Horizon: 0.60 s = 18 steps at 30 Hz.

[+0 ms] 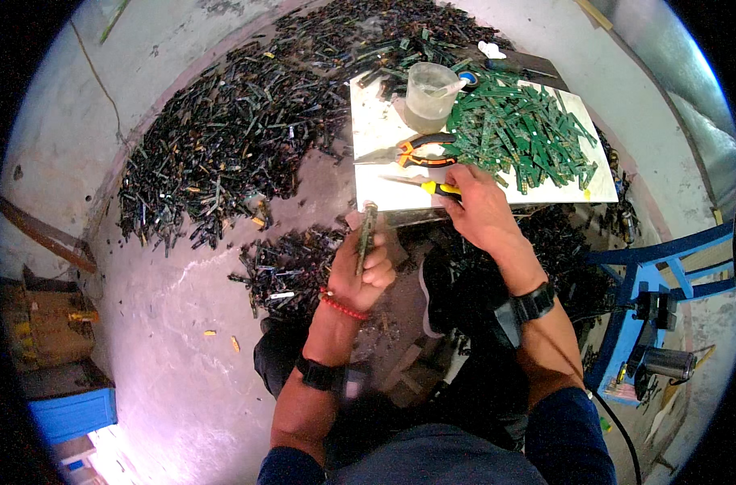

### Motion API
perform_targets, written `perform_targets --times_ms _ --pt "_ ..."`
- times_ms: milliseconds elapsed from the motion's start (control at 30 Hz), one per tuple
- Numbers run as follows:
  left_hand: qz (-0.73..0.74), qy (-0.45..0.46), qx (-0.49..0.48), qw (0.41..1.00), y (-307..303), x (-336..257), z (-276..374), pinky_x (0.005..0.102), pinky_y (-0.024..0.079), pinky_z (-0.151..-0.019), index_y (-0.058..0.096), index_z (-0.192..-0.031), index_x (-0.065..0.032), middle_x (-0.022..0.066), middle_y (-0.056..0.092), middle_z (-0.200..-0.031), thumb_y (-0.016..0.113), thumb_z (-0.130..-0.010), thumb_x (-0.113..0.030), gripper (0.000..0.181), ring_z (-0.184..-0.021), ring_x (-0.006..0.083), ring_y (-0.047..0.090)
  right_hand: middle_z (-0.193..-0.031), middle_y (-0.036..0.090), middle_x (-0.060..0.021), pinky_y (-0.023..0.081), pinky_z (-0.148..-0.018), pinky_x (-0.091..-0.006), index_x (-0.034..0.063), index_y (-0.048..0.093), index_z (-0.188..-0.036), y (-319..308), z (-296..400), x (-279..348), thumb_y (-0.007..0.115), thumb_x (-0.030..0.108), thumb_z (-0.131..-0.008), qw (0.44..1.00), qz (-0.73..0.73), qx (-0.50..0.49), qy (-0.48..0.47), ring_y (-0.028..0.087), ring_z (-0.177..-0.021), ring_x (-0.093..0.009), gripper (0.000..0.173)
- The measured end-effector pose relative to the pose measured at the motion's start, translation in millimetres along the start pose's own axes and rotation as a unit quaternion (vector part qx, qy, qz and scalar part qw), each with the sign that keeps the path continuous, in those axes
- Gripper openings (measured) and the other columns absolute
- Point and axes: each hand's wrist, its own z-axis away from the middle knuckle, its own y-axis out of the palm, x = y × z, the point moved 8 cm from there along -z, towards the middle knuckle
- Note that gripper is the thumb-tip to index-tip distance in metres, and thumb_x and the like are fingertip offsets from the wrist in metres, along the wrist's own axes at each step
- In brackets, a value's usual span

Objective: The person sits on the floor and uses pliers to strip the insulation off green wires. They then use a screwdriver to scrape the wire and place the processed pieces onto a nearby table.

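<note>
My left hand (363, 270) is closed around a narrow dark green strip (366, 239), which points up past the thumb, just off the near left corner of a white board (398, 197). On that board my right hand (480, 206) has its thumb and fingers at the handle end of a yellow-and-black-handled hand tool (431, 187) with a slim metal shaft. Just beyond it lie long-nose pliers (428, 153) with orange-and-black handles. A heap of green circuit board strips (519, 136) covers the board's right part.
A translucent plastic cup (430, 100) stands at the board's far side, beside a blue roll (468, 79). Large piles of dark strips (234, 133) cover the floor beyond and to the left. A blue chair (631, 285) stands at right; a shoe (436, 294) is below the board.
</note>
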Motion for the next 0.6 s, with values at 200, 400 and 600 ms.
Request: perform_targets --times_ms 200,400,600 --pt "-0.003 -0.004 0.026 1.0 0 1 0 0.0255 0.026 -0.04 0.05 -0.086 -0.007 -0.0034 0.039 -0.051 0.029 -0.096 -0.032 0.034 -0.037 0.0093 0.03 -0.083 0.063 -0.0114 0.047 -0.07 -0.0277 0.0018 0.058 -0.097 3 32 6 0.067 0.012 -0.079 0.941 -0.312 0.133 0.01 0.059 -0.075 -0.015 0.023" --pt "-0.02 -0.01 0.04 0.999 -6 -2 -4 0.025 0.025 -0.041 0.05 -0.087 -0.0072 -0.0041 0.038 -0.051 0.029 -0.096 -0.035 0.036 -0.037 0.0089 0.03 -0.079 0.063 -0.0095 0.046 -0.068 -0.0265 0.0012 0.06 -0.091 1 35 1 0.067 0.013 -0.079 0.932 -0.343 0.109 0.029 0.055 -0.07 -0.013 0.018" --pt "-0.048 0.008 0.01 0.999 -8 -3 -6 0.0247 0.024 -0.038 0.052 -0.087 -0.0071 -0.005 0.037 -0.049 0.029 -0.096 -0.033 0.035 -0.035 0.0083 0.028 -0.077 0.063 -0.0114 0.048 -0.064 -0.029 0.0033 0.06 -0.089 1 34 7 0.067 0.012 -0.076 0.955 -0.287 0.081 0.01 0.06 -0.067 -0.019 0.017"
